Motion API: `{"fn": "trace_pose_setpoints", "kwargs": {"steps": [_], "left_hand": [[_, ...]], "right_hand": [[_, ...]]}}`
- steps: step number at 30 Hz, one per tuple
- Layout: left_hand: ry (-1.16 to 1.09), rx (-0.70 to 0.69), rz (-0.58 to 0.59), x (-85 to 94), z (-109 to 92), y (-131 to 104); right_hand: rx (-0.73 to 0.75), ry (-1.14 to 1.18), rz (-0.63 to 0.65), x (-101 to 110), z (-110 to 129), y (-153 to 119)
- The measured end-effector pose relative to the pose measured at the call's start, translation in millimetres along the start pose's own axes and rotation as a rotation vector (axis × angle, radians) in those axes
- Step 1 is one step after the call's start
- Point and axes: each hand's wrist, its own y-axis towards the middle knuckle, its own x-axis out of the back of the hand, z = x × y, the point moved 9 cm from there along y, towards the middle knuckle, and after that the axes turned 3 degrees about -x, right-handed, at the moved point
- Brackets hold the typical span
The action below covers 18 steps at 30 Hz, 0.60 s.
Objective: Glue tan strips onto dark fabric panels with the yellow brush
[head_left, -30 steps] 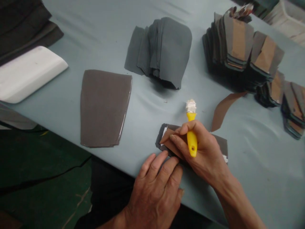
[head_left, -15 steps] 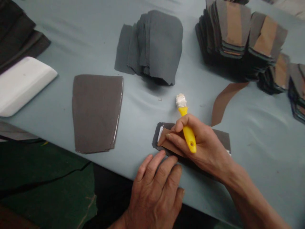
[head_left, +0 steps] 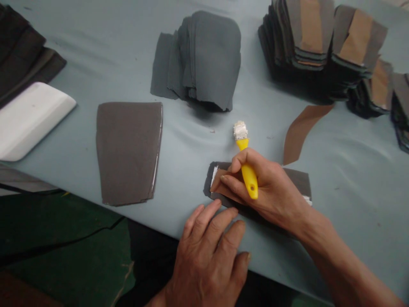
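My right hand grips a yellow-handled brush, its white-coated bristles pointing up and away. The same hand's fingertips press on a brown strip lying over a dark grey piece. White paste shows at the left end of the strip and at the piece's right edge. My left hand rests palm down at the table's front edge, fingers apart, its fingertips by the near edge of the dark piece. Part of the strip is hidden under my right hand.
A stack of brown-grey pieces lies at left, a blue-grey stack behind. Stacks with brown strips stand at the back right, near a loose brown strip. A white block and dark cloth sit far left.
The brush in my right hand has shifted slightly left and its handle tilts a little differently. My left hand stays nearly in place. The view has moved slightly.
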Motion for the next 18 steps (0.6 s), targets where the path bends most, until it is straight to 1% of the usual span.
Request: {"fn": "trace_pose_setpoints", "kwargs": {"steps": [3,5,7,11,18], "left_hand": [[-0.018,0.021,-0.025,13.1,8.6,4.2],[0.01,0.042,-0.044,21.9,17.4,8.6],[0.057,0.05,-0.041,26.6,25.4,13.7],[0.146,0.024,-0.01,26.6,34.5,21.7],[0.238,-0.012,0.004,23.2,34.5,28.7]], "right_hand": [[0.019,-0.046,-0.013,1.4,0.5,-0.4],[0.034,-0.081,-0.024,2.9,1.4,-0.7],[0.057,-0.134,-0.052,5.5,3.4,-0.9],[0.083,-0.2,-0.095,9.1,5.9,-1.1],[0.068,-0.196,-0.091,8.7,2.7,-1.3]]}}
